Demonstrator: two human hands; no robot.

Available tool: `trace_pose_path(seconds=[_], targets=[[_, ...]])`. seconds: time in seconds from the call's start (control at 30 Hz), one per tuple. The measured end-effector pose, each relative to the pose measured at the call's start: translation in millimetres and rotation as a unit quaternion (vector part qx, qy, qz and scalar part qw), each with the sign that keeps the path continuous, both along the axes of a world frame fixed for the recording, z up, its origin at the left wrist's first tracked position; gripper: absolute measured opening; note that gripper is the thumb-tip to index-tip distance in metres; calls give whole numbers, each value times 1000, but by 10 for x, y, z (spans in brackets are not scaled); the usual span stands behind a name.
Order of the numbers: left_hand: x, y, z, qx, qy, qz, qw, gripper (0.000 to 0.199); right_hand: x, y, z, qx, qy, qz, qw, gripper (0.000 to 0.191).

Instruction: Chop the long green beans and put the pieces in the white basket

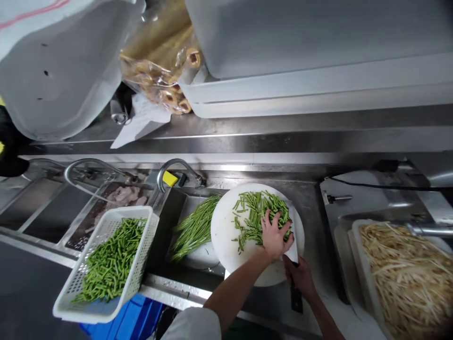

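Note:
On the round white cutting board (226,222) lies a pile of cut green stalks (253,212). My left hand (275,236) rests on the right part of this pile with its fingers spread. Beside it, my right hand (300,274) is wrapped round the black handle of a cleaver. The cleaver's broad blade (292,236) stands along the pile's right edge, partly hidden by my left hand. Long uncut green stalks (196,226) lie in the sink just left of the board.
A white perforated basket (151,229) of cut green pieces sits at the left over the sink edge. Curved faucets (177,161) rise behind the sinks. A tub of pale shreds (399,278) stands right. Above runs a metal shelf (247,127) with bins and bags.

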State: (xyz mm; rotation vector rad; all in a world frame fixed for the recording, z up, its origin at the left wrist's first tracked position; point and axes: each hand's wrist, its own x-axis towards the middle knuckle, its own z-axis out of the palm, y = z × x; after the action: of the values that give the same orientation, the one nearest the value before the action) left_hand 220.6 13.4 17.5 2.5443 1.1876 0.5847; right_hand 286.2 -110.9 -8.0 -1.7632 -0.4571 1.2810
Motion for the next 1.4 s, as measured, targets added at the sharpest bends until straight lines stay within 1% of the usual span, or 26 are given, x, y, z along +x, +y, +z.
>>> trace_pose_path(seconds=[0.07, 0.13, 0.2, 0.27, 0.37, 0.47, 0.53, 0.63, 0.73, 0.8, 0.83, 0.9, 0.97, 1.0, 1.03, 1.07, 1.1, 1.13, 1.2, 1.23, 1.3, 1.33, 1.4], targets=[[25, -29, 93, 18, 3, -34, 999, 48, -53, -77, 14, 22, 23, -27, 999, 52], [24, -58, 208, 30, -5, -60, 998, 45, -117, -140, 59, 47, 25, -46, 998, 54], [-21, -79, 341, 41, -21, -74, 996, 43, -195, -174, 136, 63, 15, -55, 996, 55], [-133, -80, 486, 52, -36, -71, 995, 43, -297, -169, 227, 80, 7, -50, 996, 54], [-452, -29, 713, 71, -44, -45, 996, 44, -528, -91, 352, 124, 18, -18, 992, 52], [-968, 74, 932, 92, -31, 4, 995, 43, -895, 71, 440, 150, 42, 36, 987, 49], [-1421, 161, 1067, 106, -16, 46, 993, 43, -1233, 229, 490, 156, 57, 78, 983, 47], [-2250, 286, 1258, 116, 11, 119, 986, 42, -1903, 518, 603, 170, 83, 152, 970, 46], [-3199, 385, 1415, 114, 25, 207, 971, 41, -2753, 826, 776, 198, 92, 251, 943, 48], [-3861, 461, 1452, 114, 21, 271, 956, 40, -3382, 1041, 902, 219, 89, 311, 921, 48], [-4196, 509, 1436, 113, 16, 304, 946, 39, -3700, 1153, 959, 220, 86, 334, 912, 48], [-4872, 619, 1328, 101, -2, 367, 925, 38, -4299, 1382, 1053, 196, 72, 371, 905, 44], [-5543, 723, 1129, 55, -26, 414, 908, 38, -4777, 1600, 1109, 157, 41, 395, 904, 38], [-5867, 759, 1009, 18, -40, 433, 900, 37, -4943, 1695, 1119, 143, 26, 401, 905, 35], [-6175, 780, 884, -22, -53, 453, 889, 35, -5049, 1776, 1119, 133, 14, 402, 906, 32], [-6460, 784, 762, -56, -68, 481, 873, 31, -5091, 1837, 1108, 126, 4, 401, 907, 30], [-6716, 773, 650, -73, -84, 508, 854, 28, -5068, 1874, 1090, 118, -8, 397, 910, 29], [-6938, 748, 551, -79, -98, 529, 839, 28, -4983, 1884, 1065, 108, -19, 392, 914, 30], [-7266, 674, 405, -71, -124, 560, 816, 36, -4659, 1814, 1006, 91, -38, 375, 922, 35], [-7369, 633, 357, -66, -134, 569, 809, 41, -4439, 1735, 974, 82, -45, 365, 926, 39], [-7449, 569, 301, -53, -152, 590, 791, 48, -3932, 1503, 906, 92, -68, 355, 928, 47], [-7425, 553, 286, -35, -164, 596, 785, 50, -3664, 1355, 871, 89, -89, 344, 931, 49], [-7253, 565, 262, 15, -196, 585, 787, 48, -3147, 1015, 804, 35, -127, 289, 948, 53]])
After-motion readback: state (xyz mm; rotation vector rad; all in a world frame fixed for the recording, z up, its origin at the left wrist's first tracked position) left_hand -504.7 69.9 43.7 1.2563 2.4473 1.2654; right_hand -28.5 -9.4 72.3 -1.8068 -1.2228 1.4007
